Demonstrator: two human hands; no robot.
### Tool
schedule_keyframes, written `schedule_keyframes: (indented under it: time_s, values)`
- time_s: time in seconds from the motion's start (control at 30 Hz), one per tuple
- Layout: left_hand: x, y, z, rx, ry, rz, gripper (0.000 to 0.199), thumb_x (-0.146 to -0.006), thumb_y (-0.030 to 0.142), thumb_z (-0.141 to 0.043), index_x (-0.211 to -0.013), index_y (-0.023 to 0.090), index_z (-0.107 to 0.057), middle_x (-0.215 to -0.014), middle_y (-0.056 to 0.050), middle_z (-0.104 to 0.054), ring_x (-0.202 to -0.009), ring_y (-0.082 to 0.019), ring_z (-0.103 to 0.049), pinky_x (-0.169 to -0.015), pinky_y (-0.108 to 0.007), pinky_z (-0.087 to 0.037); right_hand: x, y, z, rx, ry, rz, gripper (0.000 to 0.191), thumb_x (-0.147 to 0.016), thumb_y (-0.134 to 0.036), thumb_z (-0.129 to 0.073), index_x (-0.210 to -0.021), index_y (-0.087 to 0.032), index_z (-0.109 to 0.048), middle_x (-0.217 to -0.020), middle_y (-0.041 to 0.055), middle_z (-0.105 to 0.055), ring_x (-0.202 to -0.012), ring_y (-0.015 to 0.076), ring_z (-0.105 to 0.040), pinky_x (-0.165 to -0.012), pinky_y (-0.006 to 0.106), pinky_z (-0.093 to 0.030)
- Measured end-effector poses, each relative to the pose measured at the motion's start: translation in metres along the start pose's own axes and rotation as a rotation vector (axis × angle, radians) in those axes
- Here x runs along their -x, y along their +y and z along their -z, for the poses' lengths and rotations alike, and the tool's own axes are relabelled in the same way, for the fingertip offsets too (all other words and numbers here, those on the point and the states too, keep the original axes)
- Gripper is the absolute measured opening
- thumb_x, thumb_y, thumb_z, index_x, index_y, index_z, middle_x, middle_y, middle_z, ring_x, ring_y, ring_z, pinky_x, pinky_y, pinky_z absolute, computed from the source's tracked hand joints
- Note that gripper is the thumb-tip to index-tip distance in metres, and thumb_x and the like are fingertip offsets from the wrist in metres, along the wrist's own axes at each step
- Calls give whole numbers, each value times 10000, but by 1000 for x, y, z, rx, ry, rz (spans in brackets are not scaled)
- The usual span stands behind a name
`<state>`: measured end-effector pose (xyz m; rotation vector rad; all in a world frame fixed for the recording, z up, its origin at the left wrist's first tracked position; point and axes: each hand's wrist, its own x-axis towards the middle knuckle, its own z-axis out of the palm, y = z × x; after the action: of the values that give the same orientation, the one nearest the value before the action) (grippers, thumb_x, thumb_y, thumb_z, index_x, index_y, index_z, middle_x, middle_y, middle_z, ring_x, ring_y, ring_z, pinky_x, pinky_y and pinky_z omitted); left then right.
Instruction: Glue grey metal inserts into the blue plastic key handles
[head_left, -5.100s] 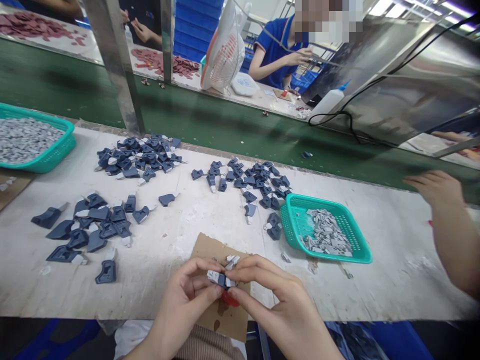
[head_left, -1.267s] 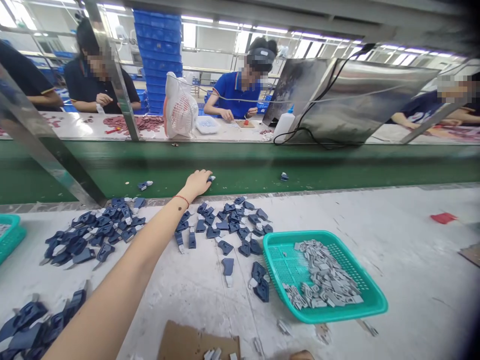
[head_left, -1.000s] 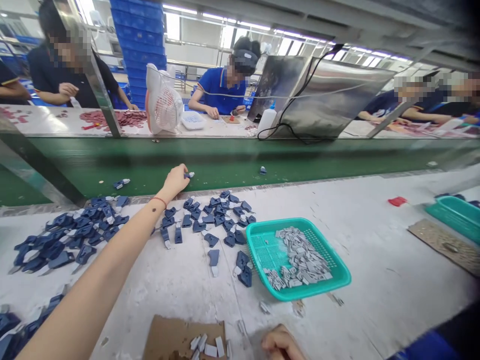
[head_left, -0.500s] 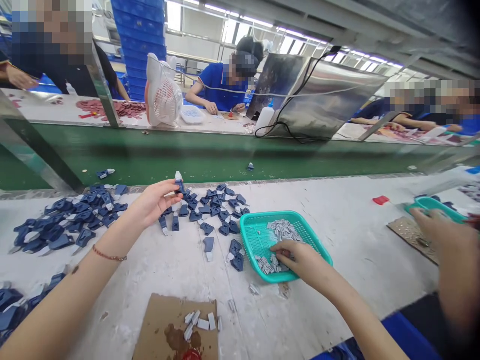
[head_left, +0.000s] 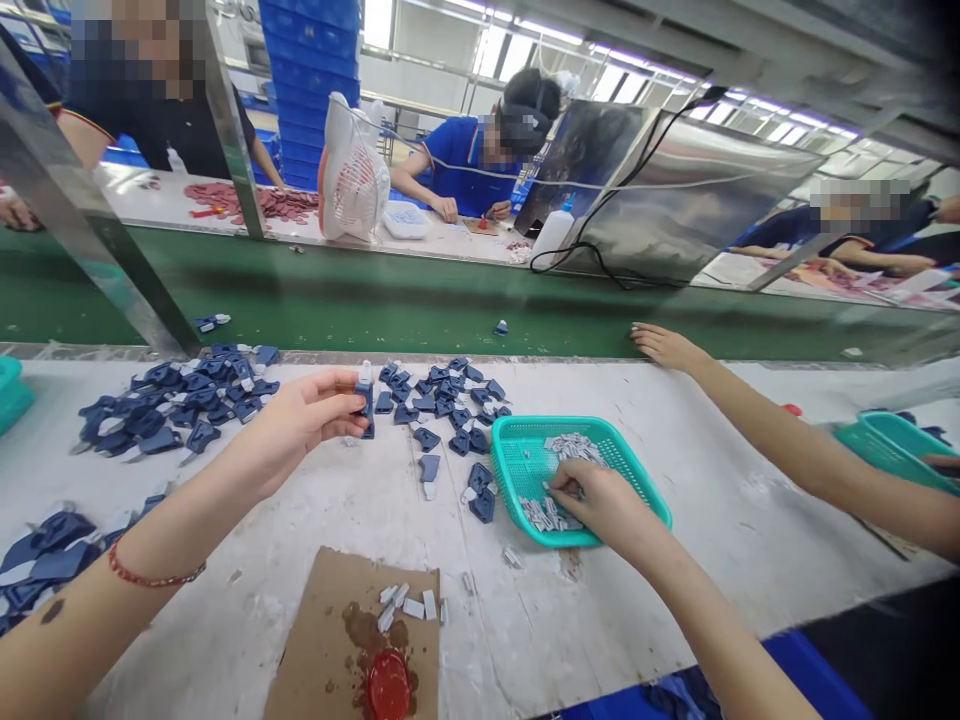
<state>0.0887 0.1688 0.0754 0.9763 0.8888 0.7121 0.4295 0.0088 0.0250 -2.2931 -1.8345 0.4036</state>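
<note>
My left hand [head_left: 324, 408] is closed on a navy plastic part [head_left: 364, 398] with a pale grey tip, held upright above the table. Loose navy parts [head_left: 442, 395] of the same sort lie just beyond it, and a larger heap [head_left: 176, 400] lies to its left. My right hand [head_left: 592, 492] is inside a turquoise basket [head_left: 514, 515], thumb and fingers pinched together over small grey pieces [head_left: 541, 515]. Something pale shows at those fingertips, too small to make out.
A cardboard piece [head_left: 315, 640] bears several grey pieces and a red dish [head_left: 388, 685]. At right, a co-worker's arm [head_left: 780, 435] reaches over the table toward the green belt [head_left: 420, 310]. Another turquoise basket [head_left: 892, 450] stands beside that arm. A metal post [head_left: 120, 240] rises at left.
The co-worker's hand at right has moved from the other basket out to the green belt's edge. The view has shifted slightly. My right hand stays in the basket, its fingers drawn closer together.
</note>
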Motion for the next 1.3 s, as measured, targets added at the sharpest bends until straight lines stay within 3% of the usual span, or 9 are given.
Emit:
schedule_keyframes:
  time_s: [0.13, 0.23, 0.4, 0.53, 0.6, 0.7, 0.83, 0.93, 1.3]
  values:
    - [15, 2, 6, -29, 7, -19, 142, -759, 198, -763, -863, 184, -666, -726, 32, -644, -633, -111, -660, -657, -210, -570, 3, 3, 3, 5, -13, 13, 104, -759, -249, -554, -743, -228, -655, -737, 61, -718, -697, 225, -675, -598, 301, -503]
    - [27, 2, 10, -24, 12, -1, 134, -763, 196, -762, -855, 183, -666, -726, 28, -645, -626, -105, -655, -645, -191, -567, 4, 3, 3, 13, 3, 17, 210, -799, -323, -545, -885, -207, -698, -772, 85, -726, -717, 249, -678, -602, 333, -517]
    - [51, -2, 13, 78, 70, 35, 191, -742, 186, -788, -887, 196, -665, -708, 40, -653, -621, -110, -672, -620, -180, -577, -2, 3, 1, -2, -7, 63, 203, -805, -337, -540, -784, -219, -705, -823, 84, -756, -735, 249, -698, -646, 344, -539]
    - [75, -10, 16, 163, 127, 32, 246, -707, 203, -825, -895, 194, -667, -697, 40, -669, -614, -121, -689, -582, -170, -573, 1, -3, 4, -11, 61, 69, 209, -794, -368, -546, -753, -214, -681, -799, 99, -745, -714, 270, -690, -641, 376, -536]
    - [88, -20, 17, 210, 153, 28, 264, -691, 225, -842, -888, 190, -671, -710, 38, -679, -616, -124, -695, -563, -164, -565, 11, -17, 5, -23, 109, 70, 243, -828, -404, -531, -793, -212, -676, -821, 106, -737, -741, 277, -686, -642, 379, -532]
    - [106, -47, 18, 303, 202, 67, 285, -670, 243, -860, -883, 184, -680, -718, 37, -685, -637, -131, -704, -560, -170, -564, 37, -59, -1, -91, 111, 132, 229, -883, -418, -541, -885, -233, -677, -894, 79, -730, -820, 249, -688, -665, 337, -539]
    - [127, -87, 18, 384, 219, 167, 292, -685, 260, -851, -922, 168, -706, -776, 6, -711, -651, -124, -696, -573, -179, -558, 78, -130, -22, -293, -114, 362, 99, -922, -230, -550, -884, -237, -641, -880, 35, -705, -832, 181, -675, -730, 291, -540]
    - [140, -106, 17, 365, 257, 248, 260, -719, 262, -823, -933, 155, -719, -764, 3, -700, -648, -120, -686, -589, -188, -553, 96, -165, -38, -288, -237, 413, 121, -920, -138, -546, -917, -227, -628, -891, 27, -683, -853, 177, -659, -701, 282, -528]
    - [163, -130, 19, 358, 221, 271, 311, -718, 309, -808, -968, 164, -693, -833, -24, -736, -728, -159, -704, -677, -237, -555, 99, -189, -53, -80, -270, 460, 174, -926, -87, -537, -876, -178, -678, -866, 50, -655, -832, 208, -636, -701, 335, -538]
